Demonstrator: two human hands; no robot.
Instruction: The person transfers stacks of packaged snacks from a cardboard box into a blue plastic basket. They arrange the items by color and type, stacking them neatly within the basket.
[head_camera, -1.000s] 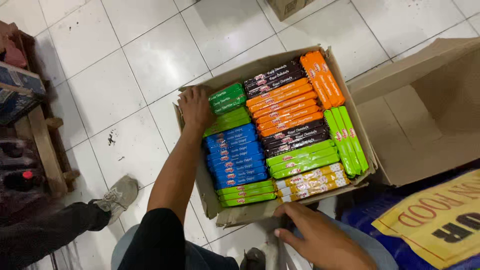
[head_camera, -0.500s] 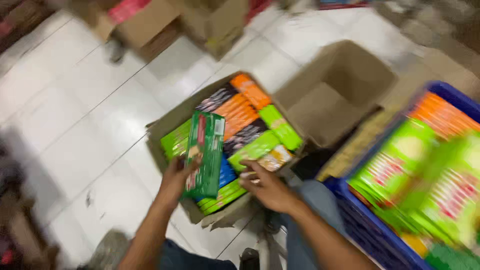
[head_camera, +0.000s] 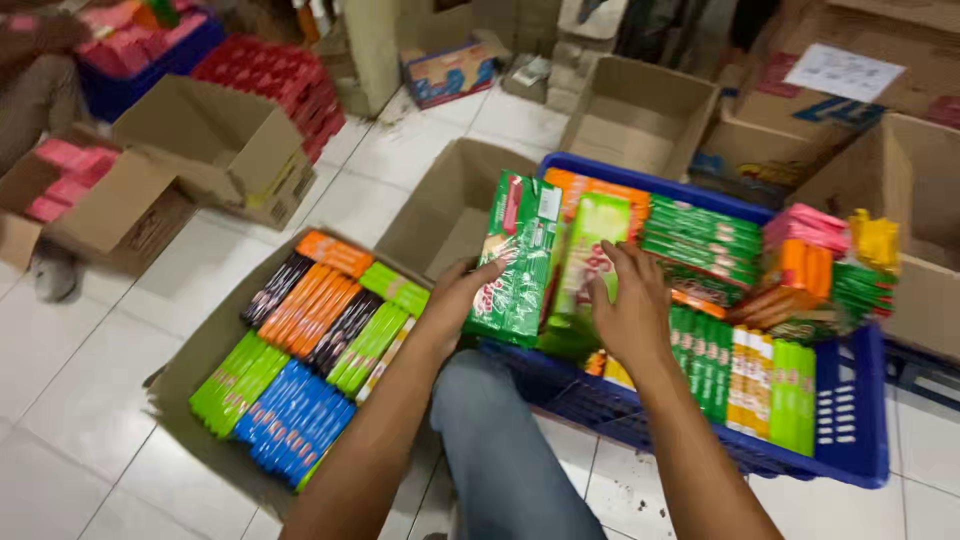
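We have our left hand (head_camera: 462, 292) gripping a flat green packet with red and white print (head_camera: 520, 258), thumb behind and fingers (head_camera: 487, 270) curled over its lower edge, so it stands upright at the near left corner of the blue slatted plastic crate (head_camera: 850, 420). Our right hand (head_camera: 628, 300) presses flat against a lighter green packet (head_camera: 590, 262) just beside it, fingers spread and not pinching anything.

Both packets stand upright and lean against the stacked rows of green, orange and yellow packets (head_camera: 760, 375) inside the crate. We judge that they could tip forward over the crate's rim onto our knee in grey trousers (head_camera: 500, 450) if either hand eases off, since nothing else props them. The left grip is only at the bottom edge, so the tall packet may swing or slip out sideways.

The open cardboard box of orange, black, green and blue bars (head_camera: 300, 350) lies on the white tiled floor (head_camera: 80, 400), close beside our left forearm; a careless elbow could scatter its neat rows. The loose pile at the crate's far right (head_camera: 830, 265) also looks unsteady.
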